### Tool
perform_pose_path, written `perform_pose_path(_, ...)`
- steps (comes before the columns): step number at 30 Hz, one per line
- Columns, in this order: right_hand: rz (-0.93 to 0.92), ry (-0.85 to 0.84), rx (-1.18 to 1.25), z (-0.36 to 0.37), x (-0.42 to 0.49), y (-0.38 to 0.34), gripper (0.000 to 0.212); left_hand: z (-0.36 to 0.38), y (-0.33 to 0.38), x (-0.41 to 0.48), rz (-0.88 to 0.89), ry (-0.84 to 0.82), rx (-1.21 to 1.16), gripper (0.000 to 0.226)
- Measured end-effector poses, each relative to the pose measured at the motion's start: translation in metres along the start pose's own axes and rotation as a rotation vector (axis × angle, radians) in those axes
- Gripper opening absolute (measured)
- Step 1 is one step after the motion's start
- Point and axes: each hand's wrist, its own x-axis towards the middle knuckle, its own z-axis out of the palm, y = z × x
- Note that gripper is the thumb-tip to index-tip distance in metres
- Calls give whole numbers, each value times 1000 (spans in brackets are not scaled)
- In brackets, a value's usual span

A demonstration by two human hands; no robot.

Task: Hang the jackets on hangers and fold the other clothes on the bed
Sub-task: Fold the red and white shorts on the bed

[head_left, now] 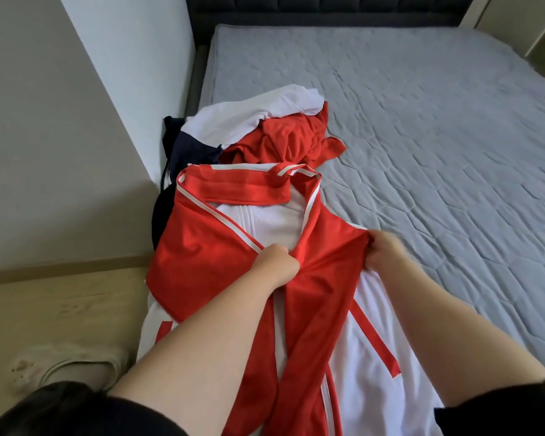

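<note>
A red and white jacket [208, 256] lies spread along the near left side of the bed, its front open and its white lining showing. My left hand [276, 265] grips the red front edge near the middle of the jacket. My right hand [383, 250] pinches the other red front panel at its right edge. Behind the jacket sits a heap of clothes: a crumpled red garment [293, 140], a white garment [265, 111] and a dark navy piece [195, 149]. No hanger is in view.
The grey quilted mattress [422, 136] stretches away to the right and back, ending at a dark padded headboard [312, 7]. A white wall [123, 73] stands close on the left. Wooden floor [60, 309] and a slippered foot [73, 363] are at the lower left.
</note>
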Motion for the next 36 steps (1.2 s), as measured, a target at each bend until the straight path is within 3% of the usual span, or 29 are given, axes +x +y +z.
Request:
perform_pose_path(3,-14,86,51,1,9,15,28,-7,-8,10,-74,-10,-150,13)
perform_pose_path(7,-118,144,91,0,15,23,30,-9,18,43,-1,197,-308,17)
perform_pose_path(10,-132,111,106,-3,26,25,33,-11,50,67,83,302,-274,30)
perform_pose_path(15,-233,73,59,-4,34,35,24,-6,80,97,149,340,30,32)
perform_pose_path(17,-250,58,59,-6,38,36,26,-4,81,102,147,398,-132,38)
perform_pose_path(20,-246,55,80,-6,40,37,31,-9,55,102,-117,423,-613,52)
perform_pose_path(22,-260,78,71,-4,40,38,32,-14,29,100,-287,475,-575,54)
perform_pose_path(25,-281,107,65,-1,40,37,34,-18,15,95,-250,544,-378,46)
perform_pose_path(30,-292,103,68,-1,34,36,33,-23,22,92,-273,402,-378,39)
perform_pose_path(33,-301,110,77,0,29,34,26,-29,22,83,-328,201,-769,44)
perform_pose_path(36,-323,145,41,2,24,34,30,-23,21,63,-197,-52,-977,29)
